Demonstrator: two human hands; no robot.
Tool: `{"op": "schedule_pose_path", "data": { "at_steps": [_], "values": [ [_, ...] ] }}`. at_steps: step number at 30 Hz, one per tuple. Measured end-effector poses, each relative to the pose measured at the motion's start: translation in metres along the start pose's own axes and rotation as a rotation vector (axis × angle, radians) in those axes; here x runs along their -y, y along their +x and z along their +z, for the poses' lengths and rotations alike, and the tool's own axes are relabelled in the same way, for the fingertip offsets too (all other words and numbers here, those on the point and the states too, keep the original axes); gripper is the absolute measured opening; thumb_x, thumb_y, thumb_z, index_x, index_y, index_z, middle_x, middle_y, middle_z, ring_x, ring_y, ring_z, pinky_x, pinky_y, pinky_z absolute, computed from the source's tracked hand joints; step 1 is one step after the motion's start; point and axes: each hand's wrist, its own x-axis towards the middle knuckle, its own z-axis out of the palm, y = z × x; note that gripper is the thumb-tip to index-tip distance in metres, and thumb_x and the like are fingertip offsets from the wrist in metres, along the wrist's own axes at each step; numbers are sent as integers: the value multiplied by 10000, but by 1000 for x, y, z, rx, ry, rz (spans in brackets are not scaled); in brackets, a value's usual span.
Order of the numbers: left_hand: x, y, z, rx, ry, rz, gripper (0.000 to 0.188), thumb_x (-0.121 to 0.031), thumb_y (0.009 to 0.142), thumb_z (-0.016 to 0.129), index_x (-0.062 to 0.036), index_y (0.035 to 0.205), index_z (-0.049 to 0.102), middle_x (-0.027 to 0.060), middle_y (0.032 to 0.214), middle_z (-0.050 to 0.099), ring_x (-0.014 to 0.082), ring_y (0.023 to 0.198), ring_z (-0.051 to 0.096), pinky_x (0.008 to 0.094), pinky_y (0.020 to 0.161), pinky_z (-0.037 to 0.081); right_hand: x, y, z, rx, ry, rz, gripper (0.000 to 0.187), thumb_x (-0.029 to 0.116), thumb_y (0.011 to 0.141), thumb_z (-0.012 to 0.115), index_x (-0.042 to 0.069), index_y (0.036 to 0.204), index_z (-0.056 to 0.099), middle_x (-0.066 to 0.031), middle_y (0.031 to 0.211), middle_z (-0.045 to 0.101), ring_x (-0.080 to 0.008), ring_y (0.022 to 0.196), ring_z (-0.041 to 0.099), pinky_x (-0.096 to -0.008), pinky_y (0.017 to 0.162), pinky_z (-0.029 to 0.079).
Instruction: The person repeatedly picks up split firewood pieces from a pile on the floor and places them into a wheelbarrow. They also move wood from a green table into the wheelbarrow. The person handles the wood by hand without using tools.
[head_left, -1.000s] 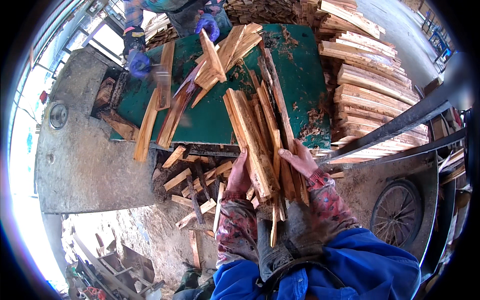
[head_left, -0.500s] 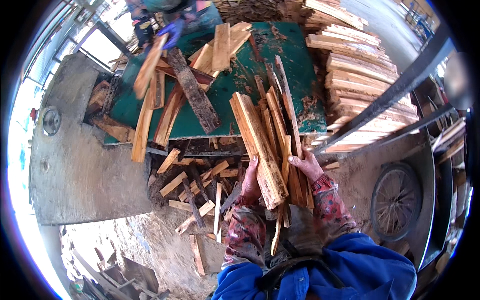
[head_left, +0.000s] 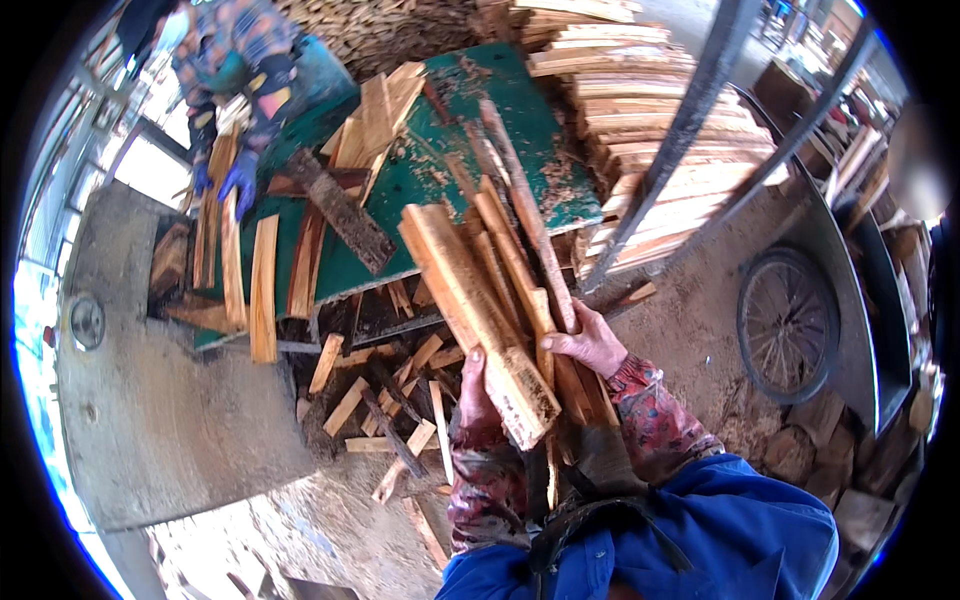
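A bundle of rough wood strips [head_left: 480,315] is squeezed between my two hands, tilted with its far ends over the front edge of a green table [head_left: 560,185]. My left hand [head_left: 478,393] presses on the left side of the thickest piece. My right hand [head_left: 592,345] closes round the right side, its thumb over the narrower, bark-edged strips. The near ends of the bundle point toward my body. Most of my fingers are hidden behind the wood.
A co-worker in blue gloves [head_left: 238,185] handles strips at the table's far left. A bark-covered board [head_left: 345,212] lies on the table. Offcuts [head_left: 400,395] litter the floor below. Stacked strips [head_left: 660,120], a metal post [head_left: 690,130] and a spoked wheel [head_left: 790,325] stand to the right.
My view has turned, so the table and stack appear further left. The bundle stays in both my hands. The co-worker's raised strip has come down at the table's left end.
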Motion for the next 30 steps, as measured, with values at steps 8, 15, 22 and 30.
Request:
{"op": "schedule_pose_path", "data": {
  "at_steps": [8, 15, 22, 30],
  "values": [
    [-12, -76, 39, -119, 93, 225, 638, -447, 901, 524, 25, 1316, 417, 169, 1158, 565, 302, 991, 585, 425, 907, 485, 60, -62, 16, 75, 116, -303, 904, 221, 691, 867, -12, 1384, 335, -75, 1308, 488, -171, 1205, 440, -328, 1041, 379],
    [5, -72, 30, 42, 580, 342, 730, -556, 884, 470, 11, 1336, 388, 177, 1243, 496, 298, 1081, 521, 438, 943, 439, 98, -125, -29, -29, -54, -456, 915, 365, 688, 856, -23, 1354, 362, -112, 1234, 537, -151, 1149, 464, -322, 999, 396],
    [60, -65, 82, 357, 720, 104, 843, -666, 850, 434, -16, 1380, 347, 181, 1340, 418, 298, 1173, 454, 454, 988, 385, 92, -225, -91, -388, -6, -514, 932, 388, 680, 854, -15, 1357, 356, -125, 1246, 536, -158, 1149, 472, -318, 993, 399],
    [196, -73, 217, 662, 766, -382, 975, -715, 800, 489, -37, 1451, 227, 176, 1417, 314, 314, 1272, 345, 452, 1075, 278, 58, -319, -193, -820, 8, -436, 949, 417, 702, 833, -15, 1385, 334, -145, 1261, 518, -192, 1183, 461, -333, 1013, 375]
  ]
}}
